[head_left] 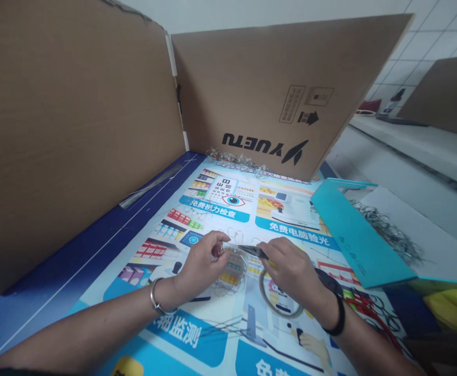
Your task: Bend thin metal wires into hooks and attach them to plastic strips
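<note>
Pinching a slim, silvery wire piece in thumb and fingertips, the left hand meets the dark, narrow-nosed pliers near centre, above the printed sheet! The right hand is wrapped firmly around the pliers; whether their tips bite the wire, one cannot tell. Over right, a teal box holds a grey, tangled heap.

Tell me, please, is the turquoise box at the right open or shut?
Open: the turquoise box shows tangled metal pieces inside.
</note>
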`<control>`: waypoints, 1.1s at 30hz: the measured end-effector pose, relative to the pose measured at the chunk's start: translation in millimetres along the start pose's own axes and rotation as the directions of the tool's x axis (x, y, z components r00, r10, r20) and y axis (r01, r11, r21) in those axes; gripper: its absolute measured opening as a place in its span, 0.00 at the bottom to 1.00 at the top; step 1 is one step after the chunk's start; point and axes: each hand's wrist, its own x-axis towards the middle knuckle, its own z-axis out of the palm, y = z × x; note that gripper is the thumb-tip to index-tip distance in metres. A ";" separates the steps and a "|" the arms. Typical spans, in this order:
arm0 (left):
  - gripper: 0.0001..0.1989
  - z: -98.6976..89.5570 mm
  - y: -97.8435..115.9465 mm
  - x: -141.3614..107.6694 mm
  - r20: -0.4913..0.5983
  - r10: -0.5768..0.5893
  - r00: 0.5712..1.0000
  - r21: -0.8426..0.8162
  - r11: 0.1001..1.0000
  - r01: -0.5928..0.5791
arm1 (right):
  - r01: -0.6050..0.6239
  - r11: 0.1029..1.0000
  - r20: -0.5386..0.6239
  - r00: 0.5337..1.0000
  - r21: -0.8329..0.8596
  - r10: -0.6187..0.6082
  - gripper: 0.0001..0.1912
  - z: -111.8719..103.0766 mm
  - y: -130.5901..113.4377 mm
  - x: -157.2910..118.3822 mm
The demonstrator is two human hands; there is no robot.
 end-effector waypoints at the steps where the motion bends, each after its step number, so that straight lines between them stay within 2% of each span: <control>1: 0.11 0.2 -0.1 0.0 -0.002 0.006 1.000 0.001 1.000 -0.006 | 0.003 1.000 0.002 1.000 -0.005 -0.003 0.09 -0.7 0.0 0.4; 9: 0.13 -1.6 -1.2 0.4 0.038 0.116 0.993 -0.034 0.993 -0.114 | 0.006 1.000 0.019 1.000 -0.019 -0.005 0.08 1.2 -1.7 -0.4; 15: 0.13 -3.0 0.3 1.3 0.087 0.131 0.988 -0.065 0.990 -0.126 | 0.007 1.000 0.006 1.000 0.023 -0.007 0.08 3.2 -2.3 -1.0; 20: 0.11 -0.2 -1.1 -0.5 0.069 0.182 0.981 -0.101 0.979 -0.175 | -0.002 1.000 0.011 1.000 0.028 0.002 0.08 4.0 -2.6 -1.7; 33: 0.07 -1.5 1.4 0.9 0.104 0.133 0.986 -0.095 0.988 -0.123 | -0.002 0.999 0.013 1.000 0.034 0.001 0.08 3.7 -3.1 -1.0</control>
